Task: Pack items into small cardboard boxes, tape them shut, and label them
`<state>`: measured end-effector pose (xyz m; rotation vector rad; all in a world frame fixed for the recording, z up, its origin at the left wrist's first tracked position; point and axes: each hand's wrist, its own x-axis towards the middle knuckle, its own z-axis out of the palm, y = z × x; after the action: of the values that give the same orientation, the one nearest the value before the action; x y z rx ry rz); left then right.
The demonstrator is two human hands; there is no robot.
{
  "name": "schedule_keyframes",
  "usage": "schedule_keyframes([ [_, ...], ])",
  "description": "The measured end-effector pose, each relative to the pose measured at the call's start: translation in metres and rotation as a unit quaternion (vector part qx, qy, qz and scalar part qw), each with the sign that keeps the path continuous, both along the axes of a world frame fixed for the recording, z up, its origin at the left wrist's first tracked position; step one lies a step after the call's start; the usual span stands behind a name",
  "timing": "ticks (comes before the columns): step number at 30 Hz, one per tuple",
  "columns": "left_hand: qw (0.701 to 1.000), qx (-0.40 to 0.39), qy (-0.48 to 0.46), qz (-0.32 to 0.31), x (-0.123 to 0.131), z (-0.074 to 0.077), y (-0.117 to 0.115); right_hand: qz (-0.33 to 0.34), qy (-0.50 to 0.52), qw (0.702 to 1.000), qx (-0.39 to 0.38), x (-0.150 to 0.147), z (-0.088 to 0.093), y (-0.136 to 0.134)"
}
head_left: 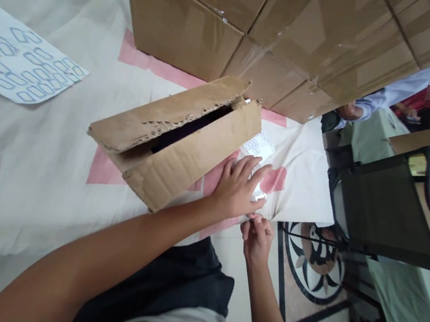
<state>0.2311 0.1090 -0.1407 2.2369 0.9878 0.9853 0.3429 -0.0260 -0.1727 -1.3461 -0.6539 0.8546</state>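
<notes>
Printed sheet [260, 144]: seemingly steadied by spread left hand [235, 188]
Right hand [258, 237]: fingers pinched, contents indiscernible
Pinch: steadiness likely needed next

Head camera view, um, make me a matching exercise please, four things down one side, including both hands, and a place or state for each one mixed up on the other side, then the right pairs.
Things
1. Ragged-edged cardboard box
2. Left hand
3. Right hand
4. Larger sheet of blue outlines

Places and states
A. Fingers curled, by the near edge of the cloth
B. Flat at the picture's left side
C. Back upward, fingers spread
D. Partly open, a dark gap along its top

Right pairs: 1-D, 2-C, 3-A, 4-B
</notes>
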Motion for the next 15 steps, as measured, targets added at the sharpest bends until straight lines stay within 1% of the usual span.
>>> schedule_keyframes([
  [2, 1.000, 0.000, -0.005, -0.006, -0.0008, -0.0016, 0.0012, -0.003, -0.001, 1.000, -0.004, -0.0006, -0.0006, -0.0002],
  [5, 1.000, 0.001, -0.014, -0.013, -0.0025, -0.0013, 0.0020, -0.009, -0.002, 1.000, 0.012, -0.0014, -0.0029, -0.0008],
  [11, 1.000, -0.023, -0.002, -0.016, -0.0040, 0.0057, 0.0018, -0.009, -0.002, 1.000, -0.001, -0.0001, -0.0070, -0.0025],
  [15, 0.999, -0.031, -0.007, -0.020, -0.0041, 0.0075, 0.0023, -0.012, 0.000, 1.000, 0.012, 0.0003, -0.0073, -0.0024],
])
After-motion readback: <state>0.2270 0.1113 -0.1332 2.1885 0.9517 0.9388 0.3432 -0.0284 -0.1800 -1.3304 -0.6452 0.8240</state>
